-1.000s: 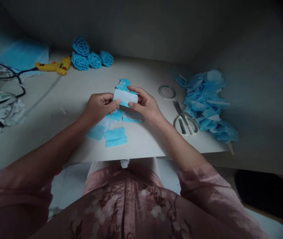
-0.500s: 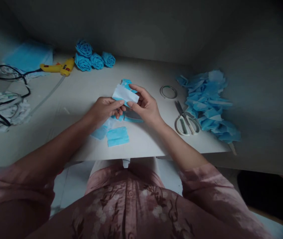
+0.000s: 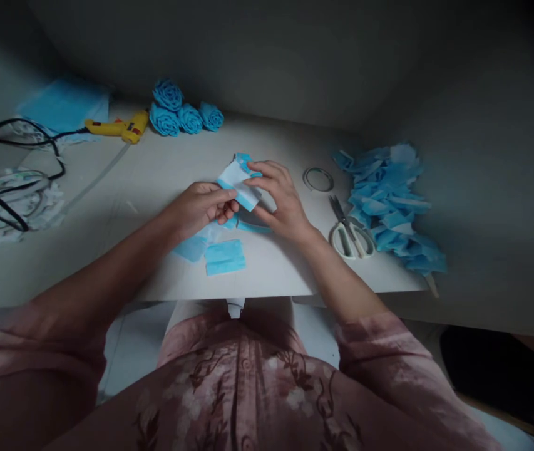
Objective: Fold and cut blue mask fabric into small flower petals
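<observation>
My left hand (image 3: 205,203) is closed, pinching a small rectangular piece of cloth (image 3: 241,181) between thumb and fingers. The piece is white on its upper face, with a blue band along the lower edge. My right hand (image 3: 280,197) is at its right side, fingers apart, fingertips at the white face and the thumb by the lower corner. Just beyond lies a blue crumpled piece (image 3: 242,160), partly covered. Below the hands, a blue rectangle (image 3: 225,257) lies flat on the table, beside a paler sheer scrap (image 3: 191,248) and a thin blue strip (image 3: 255,227).
Blue fabric roses (image 3: 167,119) stand at the back, beside a yellow glue gun (image 3: 130,128) with a black cord. A blue sheet stack (image 3: 64,106) and white scraps (image 3: 36,207) lie left. On the right are a wire coil (image 3: 318,180), scissors (image 3: 351,238) and a blue cloth heap (image 3: 389,194).
My right hand has loosened from the piece, its fingers spreading apart. The piece has turned, its right end tipping downward, while my left hand keeps its pinch. The view has shifted slightly.
</observation>
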Demonstrator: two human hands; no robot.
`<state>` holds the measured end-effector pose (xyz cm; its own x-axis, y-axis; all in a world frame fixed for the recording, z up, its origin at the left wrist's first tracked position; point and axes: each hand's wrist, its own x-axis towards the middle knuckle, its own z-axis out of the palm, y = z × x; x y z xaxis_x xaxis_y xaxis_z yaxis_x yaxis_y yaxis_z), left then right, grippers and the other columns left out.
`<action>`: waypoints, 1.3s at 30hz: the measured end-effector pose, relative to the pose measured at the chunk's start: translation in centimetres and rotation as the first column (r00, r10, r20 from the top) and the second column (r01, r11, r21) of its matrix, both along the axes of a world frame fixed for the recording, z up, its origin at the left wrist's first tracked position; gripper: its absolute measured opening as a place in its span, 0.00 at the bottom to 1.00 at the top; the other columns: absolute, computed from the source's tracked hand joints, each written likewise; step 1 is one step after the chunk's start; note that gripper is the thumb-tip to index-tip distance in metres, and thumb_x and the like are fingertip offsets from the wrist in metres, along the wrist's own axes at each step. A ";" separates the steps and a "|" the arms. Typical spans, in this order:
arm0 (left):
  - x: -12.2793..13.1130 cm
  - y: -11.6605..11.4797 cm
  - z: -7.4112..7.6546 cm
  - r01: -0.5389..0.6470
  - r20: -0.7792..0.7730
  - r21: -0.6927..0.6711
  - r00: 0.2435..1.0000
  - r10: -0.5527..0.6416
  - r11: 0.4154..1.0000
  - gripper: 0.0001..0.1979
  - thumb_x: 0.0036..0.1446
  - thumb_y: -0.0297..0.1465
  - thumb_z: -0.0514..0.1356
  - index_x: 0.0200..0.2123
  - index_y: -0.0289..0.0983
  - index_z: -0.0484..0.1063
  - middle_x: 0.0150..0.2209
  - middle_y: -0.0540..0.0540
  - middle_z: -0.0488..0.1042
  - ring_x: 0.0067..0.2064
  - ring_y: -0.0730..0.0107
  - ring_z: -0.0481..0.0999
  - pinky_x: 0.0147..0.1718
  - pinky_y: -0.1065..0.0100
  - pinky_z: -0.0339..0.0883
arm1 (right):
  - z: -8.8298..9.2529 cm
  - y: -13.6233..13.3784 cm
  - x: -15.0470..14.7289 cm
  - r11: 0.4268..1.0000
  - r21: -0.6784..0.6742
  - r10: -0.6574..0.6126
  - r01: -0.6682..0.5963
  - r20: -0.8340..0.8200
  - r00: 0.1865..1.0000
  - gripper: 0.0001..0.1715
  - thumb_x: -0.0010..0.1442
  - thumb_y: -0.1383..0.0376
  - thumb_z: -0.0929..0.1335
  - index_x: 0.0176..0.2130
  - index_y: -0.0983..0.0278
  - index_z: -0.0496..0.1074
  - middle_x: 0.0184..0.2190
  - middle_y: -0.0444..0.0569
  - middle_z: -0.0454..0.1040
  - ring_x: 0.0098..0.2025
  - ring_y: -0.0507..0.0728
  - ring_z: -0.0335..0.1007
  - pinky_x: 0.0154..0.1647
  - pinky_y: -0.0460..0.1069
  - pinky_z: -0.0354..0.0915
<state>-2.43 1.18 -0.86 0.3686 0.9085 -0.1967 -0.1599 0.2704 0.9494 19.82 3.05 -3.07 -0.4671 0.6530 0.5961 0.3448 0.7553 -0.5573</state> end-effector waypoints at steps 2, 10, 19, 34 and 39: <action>0.1 0.0 0.0 0.001 -0.029 0.000 1.000 -0.001 1.000 0.13 0.60 0.29 0.70 0.23 0.34 0.78 0.23 0.46 0.76 0.22 0.77 0.70 0.22 0.72 0.63 | -0.2 0.0 -0.2 0.999 0.044 0.016 -0.017 0.005 1.000 0.10 0.67 0.52 0.72 0.46 0.50 0.80 0.61 0.49 0.78 0.68 0.69 0.67 0.74 0.72 0.58; 0.2 0.3 -0.7 -0.119 -0.196 0.168 0.969 0.151 0.979 0.16 0.61 0.23 0.66 0.20 0.34 0.75 0.19 0.49 0.75 0.19 0.78 0.69 0.20 0.74 0.62 | -0.4 -0.4 -0.5 0.997 0.071 -0.012 0.015 -0.039 0.999 0.14 0.69 0.50 0.71 0.38 0.54 0.82 0.57 0.50 0.79 0.64 0.65 0.70 0.65 0.65 0.67; -0.2 0.1 -0.8 -0.024 -0.197 0.152 0.979 0.054 0.988 0.12 0.61 0.28 0.67 0.24 0.34 0.80 0.22 0.48 0.77 0.21 0.78 0.71 0.22 0.74 0.65 | -0.5 -1.0 -1.6 0.886 -0.460 -0.124 -0.066 -0.370 0.921 0.25 0.58 0.43 0.78 0.34 0.61 0.78 0.50 0.54 0.80 0.57 0.60 0.76 0.56 0.56 0.72; -0.2 0.0 -0.6 0.019 -0.272 0.221 0.961 0.043 0.975 0.11 0.58 0.32 0.69 0.25 0.34 0.79 0.21 0.49 0.75 0.20 0.77 0.71 0.22 0.73 0.65 | -0.7 -1.0 -1.9 0.746 -0.629 -0.146 -0.219 -0.476 0.867 0.37 0.56 0.46 0.80 0.58 0.55 0.71 0.35 0.41 0.74 0.38 0.54 0.74 0.43 0.50 0.74; 0.1 0.1 -0.4 -0.087 -0.241 0.228 0.960 0.143 0.970 0.08 0.57 0.28 0.68 0.26 0.35 0.76 0.22 0.50 0.76 0.21 0.77 0.70 0.21 0.73 0.64 | -0.6 -1.3 -2.1 0.724 -0.626 -0.062 -0.289 -0.476 0.877 0.39 0.57 0.47 0.79 0.61 0.56 0.70 0.35 0.42 0.74 0.38 0.54 0.73 0.43 0.51 0.74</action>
<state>-2.38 1.27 -1.30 0.2224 0.9726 -0.0673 0.0755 0.0517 0.9958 17.69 1.71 -3.64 -0.3698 0.9113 0.1812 -0.1296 0.1425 -0.9813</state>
